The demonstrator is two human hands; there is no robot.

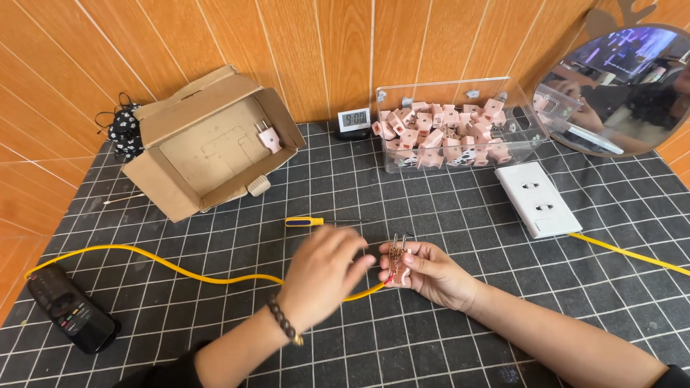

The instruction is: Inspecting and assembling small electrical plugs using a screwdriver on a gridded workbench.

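Dark beaded bracelet [285, 321], black sleeves [172, 373]

Plug [397, 264]: small pale pink body, two metal prongs pointing up and away from you, bare copper strands showing at its open face. You hold it upright just above the bench in your right hand [431, 271], pinched between thumb and fingers.

Yellow cable [172, 267]: thin, round, one long run. It lies on the bench in a low arc from your far left, passes under your left hand [323, 273], and ends at the plug's base.
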